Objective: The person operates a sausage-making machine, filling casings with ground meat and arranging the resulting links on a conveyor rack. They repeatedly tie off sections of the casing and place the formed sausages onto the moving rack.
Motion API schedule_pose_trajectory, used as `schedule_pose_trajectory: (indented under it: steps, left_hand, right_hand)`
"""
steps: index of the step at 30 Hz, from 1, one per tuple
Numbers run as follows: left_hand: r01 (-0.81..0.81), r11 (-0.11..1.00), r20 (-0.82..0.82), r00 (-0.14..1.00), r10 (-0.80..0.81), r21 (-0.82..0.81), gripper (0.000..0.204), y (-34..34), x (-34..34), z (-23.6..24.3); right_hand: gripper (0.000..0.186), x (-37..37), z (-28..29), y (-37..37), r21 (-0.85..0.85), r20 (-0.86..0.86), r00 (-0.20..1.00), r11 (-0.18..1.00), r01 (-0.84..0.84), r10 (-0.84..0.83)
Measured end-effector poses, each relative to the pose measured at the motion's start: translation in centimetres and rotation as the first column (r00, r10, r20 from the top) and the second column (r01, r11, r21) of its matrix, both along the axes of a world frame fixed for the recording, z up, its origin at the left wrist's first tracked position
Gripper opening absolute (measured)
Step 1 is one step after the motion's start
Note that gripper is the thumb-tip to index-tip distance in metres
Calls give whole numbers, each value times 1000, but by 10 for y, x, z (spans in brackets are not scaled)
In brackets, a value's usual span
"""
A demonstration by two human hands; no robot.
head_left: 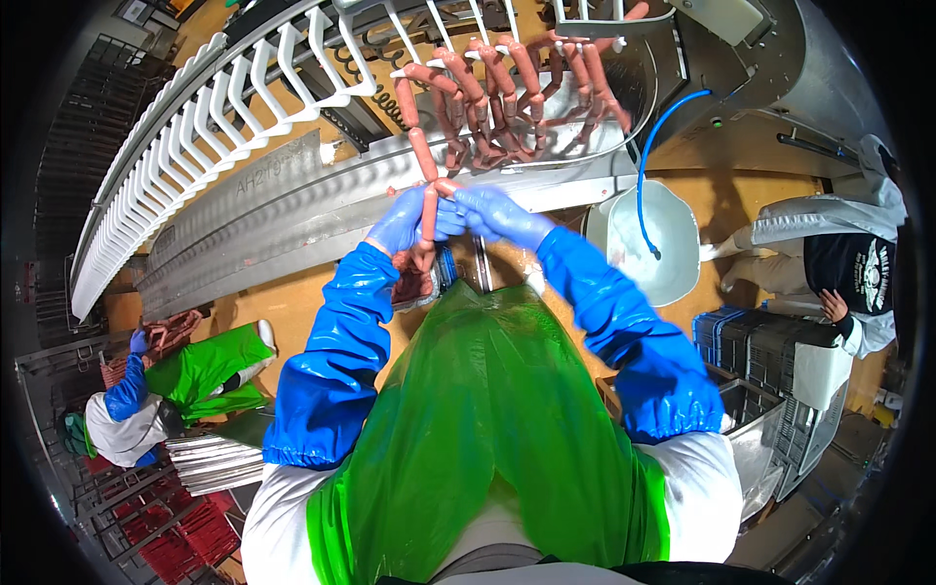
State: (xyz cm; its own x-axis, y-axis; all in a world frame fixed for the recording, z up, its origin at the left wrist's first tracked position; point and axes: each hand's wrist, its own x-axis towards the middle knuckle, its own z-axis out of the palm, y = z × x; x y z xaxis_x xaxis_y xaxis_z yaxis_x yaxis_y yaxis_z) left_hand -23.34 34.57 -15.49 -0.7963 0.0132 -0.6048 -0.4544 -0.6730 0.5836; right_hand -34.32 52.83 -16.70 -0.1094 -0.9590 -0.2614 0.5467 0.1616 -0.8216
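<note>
Pink linked sausages (421, 154) hang in loops.

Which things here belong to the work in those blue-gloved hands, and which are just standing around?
In the job, it seems:
left hand and right hand, both at the sausage string
hanging sausages
white hooks like those carrying them

Apparently just standing around:
pale tub, right of the hands
blue hose, its end seen against the tub
grey crates, farther right

A blue hose (640, 181) hangs over a tub (680, 229).
</note>
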Motion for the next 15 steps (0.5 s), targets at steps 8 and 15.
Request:
schedule_pose_trajectory:
  steps: [8,15]
  left_hand:
    - [-94,906,-666,648,370,412,35,-4,15,-30]
    - [143,316,83,977,-194,-938,39,-9,25,27]
  right_hand:
    - [48,-12,-11,-18,168,-286,955,985,-35,83]
    - [61,9,43,-103,30,-200,977,996,88,-80]
